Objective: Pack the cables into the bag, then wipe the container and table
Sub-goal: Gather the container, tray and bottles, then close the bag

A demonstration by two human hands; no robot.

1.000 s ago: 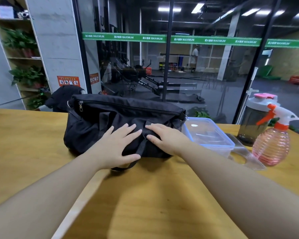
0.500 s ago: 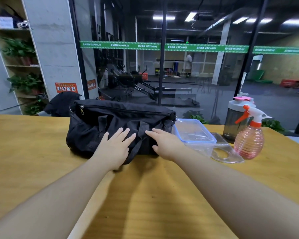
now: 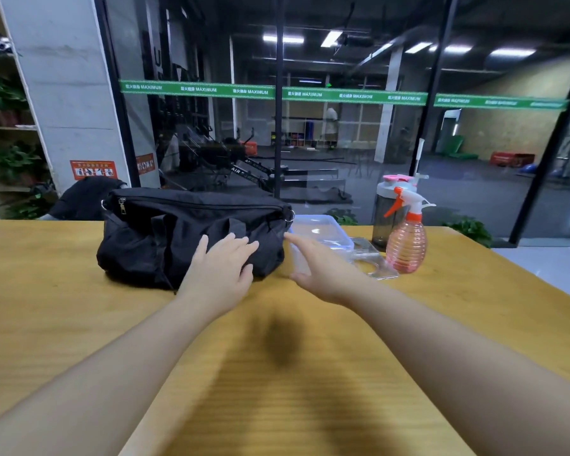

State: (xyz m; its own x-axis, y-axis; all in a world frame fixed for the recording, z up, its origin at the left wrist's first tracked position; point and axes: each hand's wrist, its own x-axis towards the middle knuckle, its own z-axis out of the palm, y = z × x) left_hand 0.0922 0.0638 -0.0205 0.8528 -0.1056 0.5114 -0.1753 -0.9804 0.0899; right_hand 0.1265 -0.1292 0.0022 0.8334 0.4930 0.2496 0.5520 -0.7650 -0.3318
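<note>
A black duffel bag [image 3: 165, 235] lies zipped on the wooden table [image 3: 46, 291], left of centre. No cables are visible. My left hand [image 3: 221, 268] rests flat on the bag's front right side with straight fingers. Just right of the bag, my right hand [image 3: 316, 268] is spread open in front of a clear plastic container [image 3: 323, 228]. The thumb points down toward the table. I cannot tell whether this hand touches the container. The container's clear lid [image 3: 372, 261] lies flat on the table to its right.
A pink spray bottle [image 3: 407, 238] with an orange trigger stands right of the lid. Behind it is a dark shaker bottle [image 3: 384, 212] with a pink cap. A glass wall runs behind the table. The table's right edge slants down toward the front.
My right hand has left the bag and moved right, to the container. My left hand stays on the bag. The camera has pulled back and tilted up.
</note>
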